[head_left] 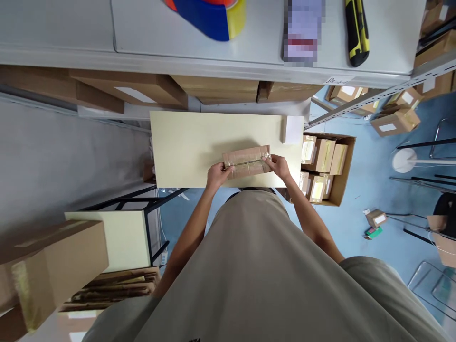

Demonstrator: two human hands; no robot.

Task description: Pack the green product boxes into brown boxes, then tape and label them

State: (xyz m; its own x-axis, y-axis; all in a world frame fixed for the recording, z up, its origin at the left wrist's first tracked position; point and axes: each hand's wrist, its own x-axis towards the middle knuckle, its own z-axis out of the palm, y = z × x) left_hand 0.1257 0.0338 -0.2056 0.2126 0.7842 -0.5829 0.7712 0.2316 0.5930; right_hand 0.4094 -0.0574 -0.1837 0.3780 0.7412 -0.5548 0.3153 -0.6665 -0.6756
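A small cardboard box (245, 156) with clear tape on it is held over the front part of a pale yellow table (185, 142). A dark lengthwise line, like a seam, runs along its upper face. My left hand (216, 175) grips the box's left end, thumb on top. At the right end my right hand (279, 166) pinches the box, with shiny clear tape by the fingertips. The fingers under the box are hidden. Near the table's back right corner lies a white block-like stack (293, 129).
A grey shelf (142, 33) above the table carries tape rolls (213, 19), a blurred-out item (304, 31) and a yellow-black utility knife (356, 35). To the right stands a carton (345, 171) of small taped boxes. A large box (74, 251) sits at left on a small table.
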